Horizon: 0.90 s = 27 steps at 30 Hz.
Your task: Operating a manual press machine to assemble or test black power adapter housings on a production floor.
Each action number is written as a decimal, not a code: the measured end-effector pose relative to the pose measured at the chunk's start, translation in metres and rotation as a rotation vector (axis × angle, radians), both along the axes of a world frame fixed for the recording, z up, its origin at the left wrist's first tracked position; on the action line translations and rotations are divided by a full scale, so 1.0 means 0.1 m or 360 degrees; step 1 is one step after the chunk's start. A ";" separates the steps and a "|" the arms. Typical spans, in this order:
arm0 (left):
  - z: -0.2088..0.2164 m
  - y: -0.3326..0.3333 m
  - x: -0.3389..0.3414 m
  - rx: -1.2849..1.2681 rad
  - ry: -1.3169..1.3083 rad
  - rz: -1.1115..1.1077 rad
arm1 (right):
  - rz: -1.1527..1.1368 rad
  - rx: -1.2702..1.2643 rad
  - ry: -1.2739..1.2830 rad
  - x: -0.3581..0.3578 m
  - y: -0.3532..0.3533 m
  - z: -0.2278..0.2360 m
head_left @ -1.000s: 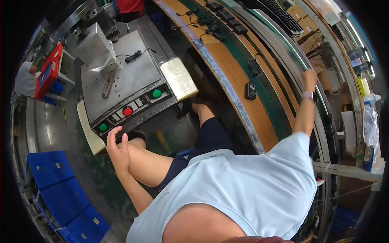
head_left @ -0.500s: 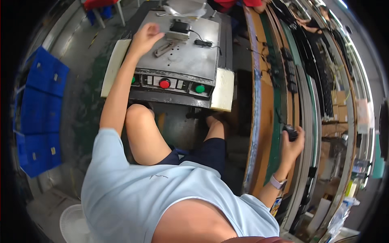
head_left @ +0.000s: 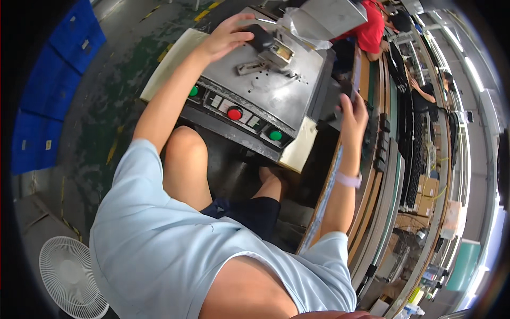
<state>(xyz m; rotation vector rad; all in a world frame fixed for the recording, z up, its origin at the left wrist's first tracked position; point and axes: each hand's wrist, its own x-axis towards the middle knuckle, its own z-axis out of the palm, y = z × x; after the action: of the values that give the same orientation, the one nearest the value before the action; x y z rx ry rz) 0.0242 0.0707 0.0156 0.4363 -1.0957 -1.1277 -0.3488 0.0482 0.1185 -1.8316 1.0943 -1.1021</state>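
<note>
My left hand (head_left: 227, 40) pinches a black power adapter (head_left: 261, 38) by its near side, at the metal fixture (head_left: 282, 53) on the machine's steel top (head_left: 276, 95). Whether the adapter still touches the fixture is hard to tell. A slotted metal bracket (head_left: 252, 67) lies beside the fixture. Off the machine's right side, my right hand (head_left: 353, 121) is raised with a small black adapter (head_left: 346, 87) at its fingertips, blurred by motion. A dark cable-like piece hangs by that hand.
The machine's front has a red button (head_left: 234, 113) between two green ones. To the right runs a conveyor line with black adapters (head_left: 381, 143) on it. Blue bins (head_left: 40, 138) stand left, a white fan (head_left: 73, 276) lower left. A person in red (head_left: 367, 26) works beyond the machine.
My right hand has moved from the conveyor up toward the machine with its black adapter. My left hand has closed on the adapter at the fixture. The whole view has turned.
</note>
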 end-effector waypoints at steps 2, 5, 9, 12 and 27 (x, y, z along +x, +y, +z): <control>0.02 0.52 -0.01 0.0036 0.0952 -0.0282 | 0.0202 0.0005 0.0004 0.48 -0.36 -0.39; 0.06 1.24 0.00 0.0249 0.1293 -0.0091 | 0.0381 -0.0459 0.0540 1.04 -0.72 -0.68; -0.06 2.00 -0.09 0.0481 0.0751 0.0699 | 0.0549 -0.0915 0.1001 1.44 -0.92 -0.77; -0.25 2.16 -0.20 0.0868 -0.0012 0.1313 | 0.0769 -0.1143 0.1126 1.41 -0.92 -0.76; -0.07 1.74 -0.58 0.0394 -0.0559 0.0817 | 0.0703 -0.0640 0.0638 0.73 0.96 -0.81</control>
<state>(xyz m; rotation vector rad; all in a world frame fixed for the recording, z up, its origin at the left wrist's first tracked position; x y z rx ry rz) -0.0341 0.2445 0.0083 1.0770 -1.0609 -0.7417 -0.2758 0.1438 0.0377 -2.5401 0.6421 -0.7414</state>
